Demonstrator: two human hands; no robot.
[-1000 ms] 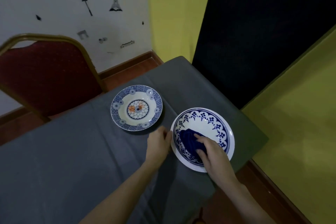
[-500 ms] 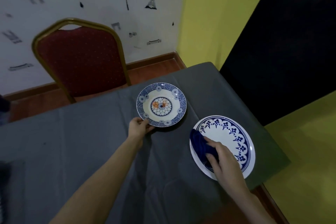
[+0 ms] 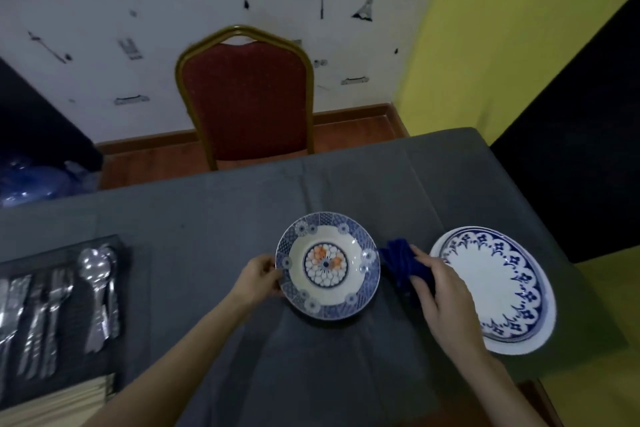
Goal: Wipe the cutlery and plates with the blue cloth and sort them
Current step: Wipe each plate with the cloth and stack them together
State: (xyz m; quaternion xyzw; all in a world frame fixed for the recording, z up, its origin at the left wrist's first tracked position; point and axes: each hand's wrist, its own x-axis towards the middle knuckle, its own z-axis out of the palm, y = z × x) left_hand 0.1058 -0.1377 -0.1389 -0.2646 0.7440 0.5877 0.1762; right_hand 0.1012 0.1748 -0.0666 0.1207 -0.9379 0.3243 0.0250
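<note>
A small deep plate [image 3: 360, 246] with a blue rim and an orange flower centre sits mid-table. My left hand [image 3: 258, 277] pinches its left rim. My right hand [image 3: 440, 291] holds the bunched blue cloth [image 3: 398, 262] just right of that plate, between the two plates. A larger white plate [image 3: 491, 274] with blue floral edging lies at the right, on top of another white plate whose rim shows beneath it. A dark cutlery tray [image 3: 62, 308] at the left holds spoons, forks and knives.
A grey cloth covers the table [image 3: 214, 218]. A red chair [image 3: 246, 97] with a gold frame stands behind the far edge. Pale chopsticks [image 3: 59, 402] lie at the tray's near end. The table's right edge runs close past the large plate.
My right hand carried the blue cloth off the large plate to beside the small plate. My left hand moved from the large plate's rim to the small plate's rim. The view swung left.
</note>
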